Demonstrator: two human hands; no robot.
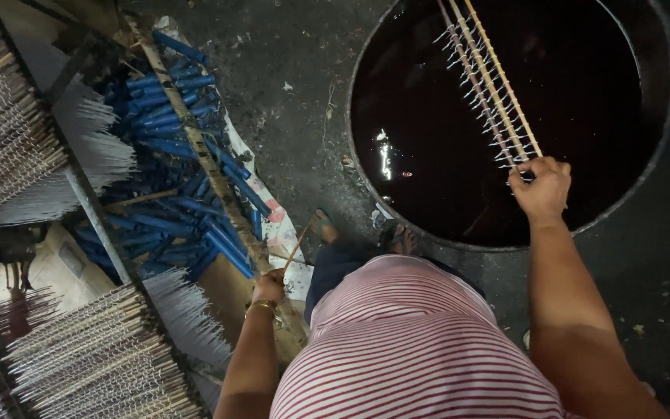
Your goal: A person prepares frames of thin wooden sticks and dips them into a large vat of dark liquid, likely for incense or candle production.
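The long pale bamboo rods strung with rows of small white sticks (490, 85) slant from the one o'clock edge of the view down toward three o'clock, lying over the dark liquid of the big round black vat (664, 132). Their lower end sits in the closed fist of the right hand (540, 186). At seven o'clock, a thin bare wooden stick (296, 248) tilts upward from the closed left hand (267, 287).
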